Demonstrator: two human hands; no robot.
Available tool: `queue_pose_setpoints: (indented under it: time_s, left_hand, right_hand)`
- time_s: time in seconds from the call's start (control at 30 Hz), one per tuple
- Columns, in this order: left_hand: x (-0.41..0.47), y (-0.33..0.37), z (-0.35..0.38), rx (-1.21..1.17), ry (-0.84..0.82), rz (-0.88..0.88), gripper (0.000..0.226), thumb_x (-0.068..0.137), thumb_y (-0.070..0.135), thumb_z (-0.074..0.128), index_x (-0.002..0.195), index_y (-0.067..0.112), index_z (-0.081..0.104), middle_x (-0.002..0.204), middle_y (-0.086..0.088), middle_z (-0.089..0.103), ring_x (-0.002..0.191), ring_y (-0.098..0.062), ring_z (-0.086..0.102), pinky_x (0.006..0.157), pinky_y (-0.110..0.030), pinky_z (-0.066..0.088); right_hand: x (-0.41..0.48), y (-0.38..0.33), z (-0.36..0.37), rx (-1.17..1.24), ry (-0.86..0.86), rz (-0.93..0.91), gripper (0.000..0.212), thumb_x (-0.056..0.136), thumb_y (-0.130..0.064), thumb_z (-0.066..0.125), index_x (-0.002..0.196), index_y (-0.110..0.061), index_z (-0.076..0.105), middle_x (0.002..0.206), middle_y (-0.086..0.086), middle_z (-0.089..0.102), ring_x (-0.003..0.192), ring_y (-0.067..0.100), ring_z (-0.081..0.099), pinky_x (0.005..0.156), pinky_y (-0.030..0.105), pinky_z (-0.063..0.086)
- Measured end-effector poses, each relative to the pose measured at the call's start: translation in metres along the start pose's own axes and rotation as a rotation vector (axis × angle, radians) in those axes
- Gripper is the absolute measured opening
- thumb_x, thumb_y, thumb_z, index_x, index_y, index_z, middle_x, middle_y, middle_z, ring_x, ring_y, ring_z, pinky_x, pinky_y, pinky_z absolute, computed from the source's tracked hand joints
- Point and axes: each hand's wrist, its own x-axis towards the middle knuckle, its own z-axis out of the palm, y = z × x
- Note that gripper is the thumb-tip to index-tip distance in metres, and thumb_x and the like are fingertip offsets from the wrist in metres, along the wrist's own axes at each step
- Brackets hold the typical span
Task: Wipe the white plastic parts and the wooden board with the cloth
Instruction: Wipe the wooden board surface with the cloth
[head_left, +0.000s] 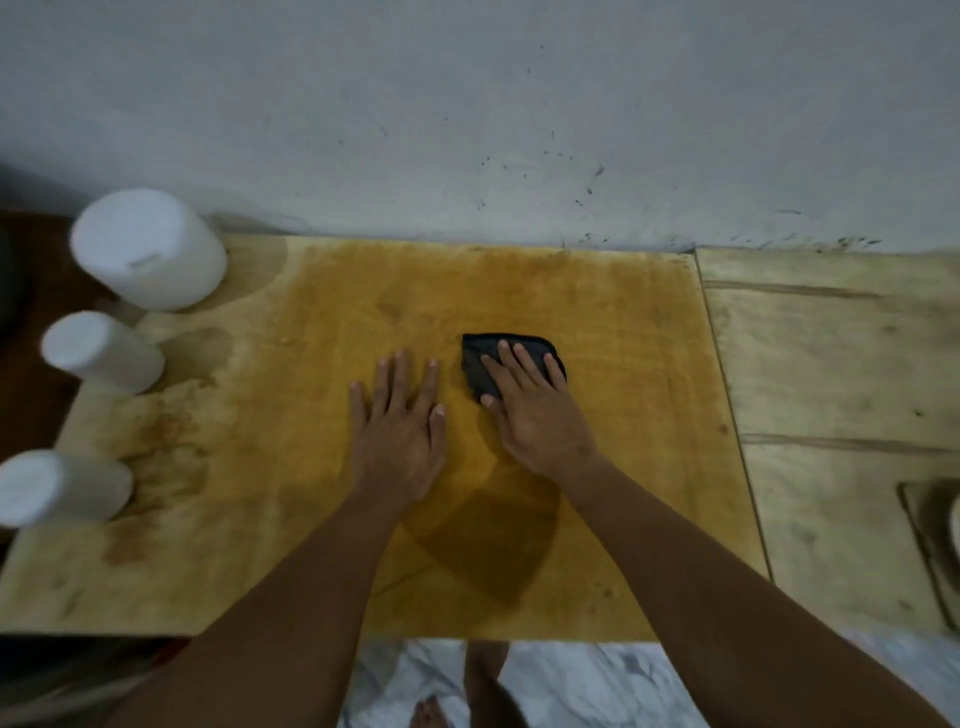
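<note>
A wide wooden board (597, 291) lies flat in front of me, darker and damp-looking over its middle. My right hand (535, 415) presses a folded black cloth (475, 358) onto the board with straight fingers. My left hand (397, 436) rests flat on the bare wood just left of the cloth, fingers spread. Three white plastic cylinders stand along the board's left edge: a large one (148, 249) at the back, a smaller one (101, 351) in the middle and another (60, 486) nearest me.
A grey scuffed wall (467, 104) rises right behind the board. A second, paler wooden panel (841, 364) adjoins on the right, with a partly visible object (940, 535) at its right edge. Below the front edge is marble floor (571, 686) and my foot (431, 714).
</note>
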Motion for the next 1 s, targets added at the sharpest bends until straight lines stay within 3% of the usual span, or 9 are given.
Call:
queue_pose_setpoints:
  time_s: [0.17, 0.3, 0.4, 0.5, 0.6, 0.67, 0.73, 0.83, 1.0]
  left_hand:
    - [-0.072, -0.013, 0.015, -0.029, 0.033, -0.004, 0.061, 0.106, 0.053, 0.007, 0.163, 0.031, 0.004, 0.172, -0.008, -0.005, 0.158, -0.028, -0.009, 0.126, -0.056, 0.000]
    - [-0.135, -0.018, 0.024, -0.024, 0.018, -0.005, 0.062, 0.106, 0.052, 0.006, 0.163, 0.030, 0.002, 0.171, -0.011, -0.007, 0.158, -0.030, -0.010, 0.127, -0.055, 0.000]
    - [-0.160, -0.021, 0.023, -0.036, -0.016, 0.002, 0.063, 0.105, 0.051, 0.005, 0.163, 0.029, 0.000, 0.171, -0.013, -0.009, 0.157, -0.030, -0.013, 0.127, -0.054, -0.002]
    - [-0.166, -0.017, 0.018, -0.094, -0.021, -0.028, 0.065, 0.104, 0.050, 0.005, 0.164, 0.025, 0.006, 0.171, -0.016, -0.004, 0.158, -0.033, -0.009, 0.127, -0.055, -0.001]
    - [-0.164, -0.008, 0.009, -0.120, -0.009, -0.035, 0.061, 0.107, 0.045, 0.013, 0.164, 0.022, 0.012, 0.170, -0.020, 0.003, 0.158, -0.037, -0.002, 0.125, -0.059, 0.003]
    - [-0.155, 0.000, 0.003, -0.129, -0.005, -0.025, 0.060, 0.108, 0.044, 0.015, 0.163, 0.022, 0.011, 0.170, -0.019, 0.004, 0.158, -0.036, -0.002, 0.125, -0.060, 0.003]
    - [-0.137, 0.008, -0.001, -0.150, -0.009, -0.022, 0.059, 0.109, 0.045, 0.016, 0.164, 0.025, 0.009, 0.171, -0.017, 0.001, 0.158, -0.034, -0.005, 0.125, -0.059, 0.001]
    - [-0.099, 0.025, -0.006, -0.140, -0.004, -0.016, 0.059, 0.109, 0.046, 0.019, 0.164, 0.028, 0.009, 0.172, -0.015, -0.001, 0.158, -0.033, -0.007, 0.126, -0.058, -0.001]
    - [-0.026, 0.056, -0.016, -0.066, -0.043, 0.018, 0.061, 0.109, 0.050, 0.013, 0.164, 0.025, 0.008, 0.172, -0.011, -0.009, 0.157, -0.029, -0.015, 0.126, -0.054, -0.007]
  right_hand:
    - [-0.085, -0.041, 0.025, 0.046, 0.009, -0.023, 0.057, 0.106, -0.049, 0.017, 0.157, -0.023, 0.023, 0.164, 0.000, 0.017, 0.152, 0.017, 0.010, 0.122, 0.046, 0.004]
    - [-0.157, -0.074, 0.040, 0.049, 0.019, -0.067, 0.053, 0.107, -0.045, 0.023, 0.154, -0.022, 0.031, 0.162, 0.001, 0.019, 0.151, 0.018, 0.015, 0.120, 0.045, 0.004]
    - [-0.197, -0.095, 0.045, 0.064, 0.033, -0.089, 0.047, 0.102, -0.027, 0.037, 0.148, -0.017, 0.043, 0.158, 0.006, 0.034, 0.148, 0.019, 0.021, 0.119, 0.045, 0.007]
    - [-0.225, -0.105, 0.049, 0.106, 0.008, -0.091, 0.070, 0.077, -0.002, 0.061, 0.145, -0.013, 0.047, 0.155, 0.011, 0.039, 0.146, 0.021, 0.021, 0.120, 0.043, 0.009]
    - [-0.247, -0.104, 0.038, 0.206, -0.070, -0.117, 0.077, 0.076, 0.011, 0.059, 0.148, -0.013, 0.043, 0.158, 0.009, 0.034, 0.149, 0.022, 0.022, 0.123, 0.045, 0.017]
    - [-0.248, -0.097, 0.018, 0.330, -0.150, -0.099, 0.068, 0.086, 0.009, 0.053, 0.148, -0.018, 0.042, 0.155, 0.007, 0.039, 0.144, 0.025, 0.034, 0.117, 0.044, 0.030]
    - [-0.234, -0.084, -0.007, 0.427, -0.205, -0.027, 0.054, 0.097, -0.002, 0.050, 0.146, -0.024, 0.042, 0.147, 0.006, 0.048, 0.126, 0.030, 0.051, 0.097, 0.045, 0.047]
    - [-0.193, -0.049, -0.041, 0.503, -0.127, 0.028, 0.041, 0.104, -0.015, 0.043, 0.144, -0.024, 0.042, 0.144, 0.002, 0.050, 0.114, 0.030, 0.056, 0.086, 0.043, 0.049]
    - [-0.097, 0.022, -0.069, 0.341, 0.046, 0.066, 0.041, 0.105, -0.014, 0.041, 0.145, -0.020, 0.041, 0.145, 0.003, 0.047, 0.120, 0.031, 0.052, 0.085, 0.040, 0.047]
